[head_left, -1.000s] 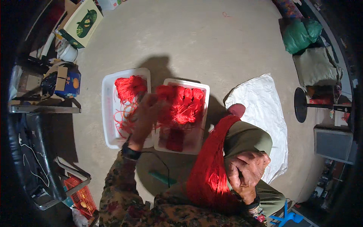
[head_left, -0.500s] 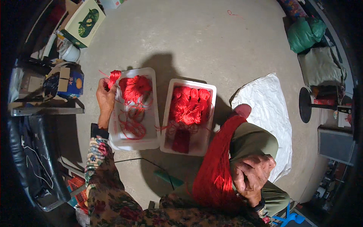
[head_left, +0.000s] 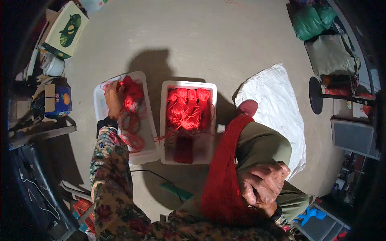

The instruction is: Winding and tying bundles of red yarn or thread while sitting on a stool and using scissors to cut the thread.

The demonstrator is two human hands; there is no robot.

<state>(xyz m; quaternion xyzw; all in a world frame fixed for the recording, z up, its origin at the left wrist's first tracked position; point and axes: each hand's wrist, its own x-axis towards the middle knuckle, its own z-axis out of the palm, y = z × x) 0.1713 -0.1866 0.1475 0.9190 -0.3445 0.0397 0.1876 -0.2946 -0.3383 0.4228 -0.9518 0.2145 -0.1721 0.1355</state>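
Observation:
My left hand reaches into the left white tray, closed around a small hank of red thread, mostly hidden under its fingers. Right beside it lie more red hanks, with loose red loops nearer to me. A long skein of red thread stretches from my raised knee, where a dark red cap-like piece sits, down toward my lap. Against this skein, on my thigh, rests my right hand. Its fingers are curled closed; what they hold, if anything, is hidden.
A second white tray holds several tied red hanks and a dark red block. A white sack lies under my leg. Near my lap are a dark cable and a green strip. Boxes line the left, bags the right.
My left hand has carried the red hank from the left tray's outer edge down into the tray beside the other hanks. My right hand stays curled on my thigh. The whole view has shifted slightly.

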